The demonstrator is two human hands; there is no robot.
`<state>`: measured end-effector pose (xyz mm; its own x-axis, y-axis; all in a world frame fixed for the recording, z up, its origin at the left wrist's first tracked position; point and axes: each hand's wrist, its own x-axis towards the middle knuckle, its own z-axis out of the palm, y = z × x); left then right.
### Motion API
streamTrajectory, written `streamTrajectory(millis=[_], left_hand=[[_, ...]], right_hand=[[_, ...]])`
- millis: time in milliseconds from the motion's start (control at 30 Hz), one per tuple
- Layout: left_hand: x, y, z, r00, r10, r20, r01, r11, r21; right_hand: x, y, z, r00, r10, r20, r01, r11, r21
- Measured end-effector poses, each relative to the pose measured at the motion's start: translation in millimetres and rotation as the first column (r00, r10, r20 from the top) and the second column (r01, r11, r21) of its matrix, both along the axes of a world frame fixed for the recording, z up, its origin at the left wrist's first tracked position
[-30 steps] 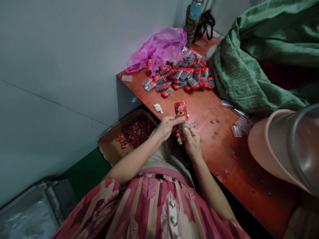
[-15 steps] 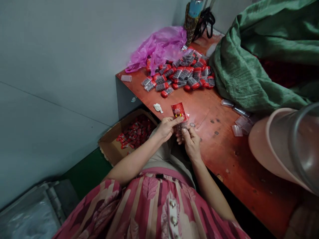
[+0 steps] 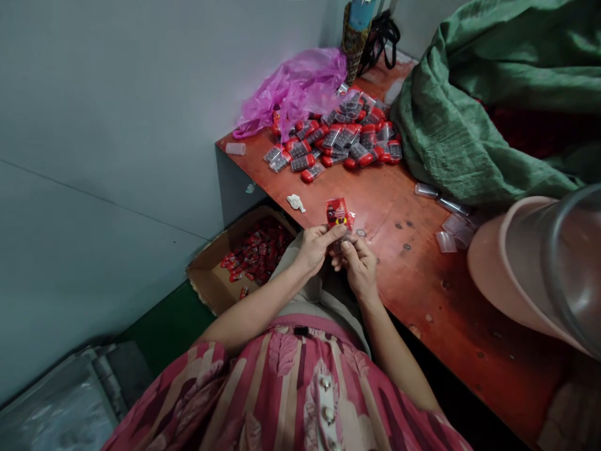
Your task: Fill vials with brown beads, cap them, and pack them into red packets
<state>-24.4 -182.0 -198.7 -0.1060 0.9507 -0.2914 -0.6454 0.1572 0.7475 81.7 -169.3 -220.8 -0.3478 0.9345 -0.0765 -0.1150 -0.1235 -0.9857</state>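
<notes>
My left hand (image 3: 315, 250) pinches a small red printed packet (image 3: 337, 213) between thumb and fingers, just over the table's front edge. Close against it, my right hand (image 3: 360, 264) is closed on a small see-through plastic piece (image 3: 346, 238) at the packet's lower end. Fingers hide most of that piece, so its full shape cannot be made out. Beyond both hands lies a heap of red-capped clear plastic cases (image 3: 345, 134). A crumpled white scrap (image 3: 295, 202) rests near the table edge, left of the packet.
The red table (image 3: 399, 269) carries a pink plastic bag (image 3: 300, 88), a green cloth sack (image 3: 436, 125), loose clear sleeves (image 3: 446, 242) and a pink tub (image 3: 488, 263). Below on the left, a cardboard box (image 3: 211, 285) holds many red packets. A wall (image 3: 117, 125) borders the left side.
The packet now tilts differently and its top sits slightly lower. Both hands stay together with the same hold. The whole view has shifted slightly.
</notes>
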Motion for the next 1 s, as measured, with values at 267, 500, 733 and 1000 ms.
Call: streamTrajectory(millis=[267, 500, 733, 1000], left_hand=[[-3, -1, -3.4, 0.985, 0.055, 0.160, -0.045, 0.997, -0.070], [-2, -9, -6.3, 0.968, 0.081, 0.236, -0.061, 0.994, -0.090], [-12, -22, -16.8, 0.969, 0.112, 0.219, -0.096, 0.992, -0.082], [-47, -49, -38.1, 0.929, 0.366, 0.045, -0.330, 0.880, -0.341]], right_hand=[[6, 4, 0.4, 0.987, 0.046, -0.155, -0.065, 0.991, -0.119], [4, 7, 1.4, 0.994, -0.048, -0.103, 0.038, 0.994, -0.103], [-20, 8, -3.7, 0.998, -0.008, -0.058, 0.002, 0.994, -0.112], [8, 18, 2.7, 0.994, -0.099, 0.038, 0.100, 0.995, -0.027]])
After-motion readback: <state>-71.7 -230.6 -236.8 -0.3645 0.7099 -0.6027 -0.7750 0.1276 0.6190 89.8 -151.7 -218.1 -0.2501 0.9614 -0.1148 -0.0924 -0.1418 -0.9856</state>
